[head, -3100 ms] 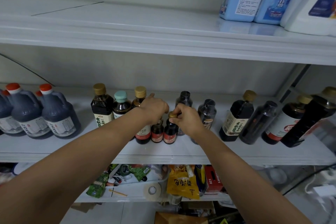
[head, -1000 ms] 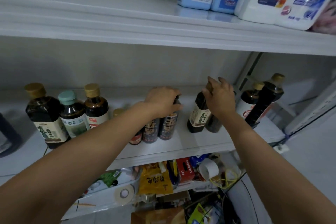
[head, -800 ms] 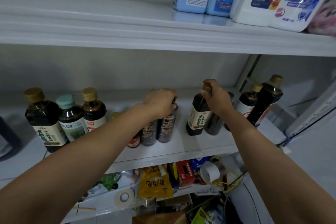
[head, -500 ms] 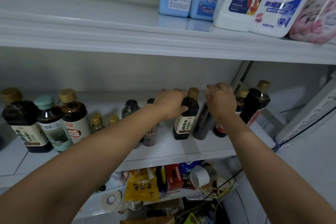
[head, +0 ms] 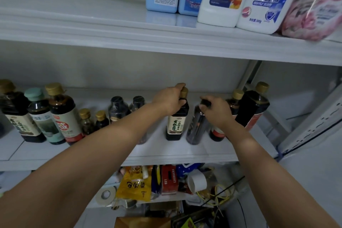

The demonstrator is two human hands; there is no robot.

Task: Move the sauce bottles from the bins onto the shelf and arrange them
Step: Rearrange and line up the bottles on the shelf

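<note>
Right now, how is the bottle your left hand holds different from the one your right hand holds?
The left hand grips the gold-capped bottle, while the right hand grips the black-capped bottle. The gold-capped bottle wears a pale label with dark characters. The black-capped bottle has a dark wrap all over. Both are dark, held near the top, and stand on the middle shelf.

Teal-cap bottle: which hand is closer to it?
Left. The left hand holds a gold-cap bottle right of the teal-cap bottle; the right hand holds a black-cap bottle farther right.
</note>
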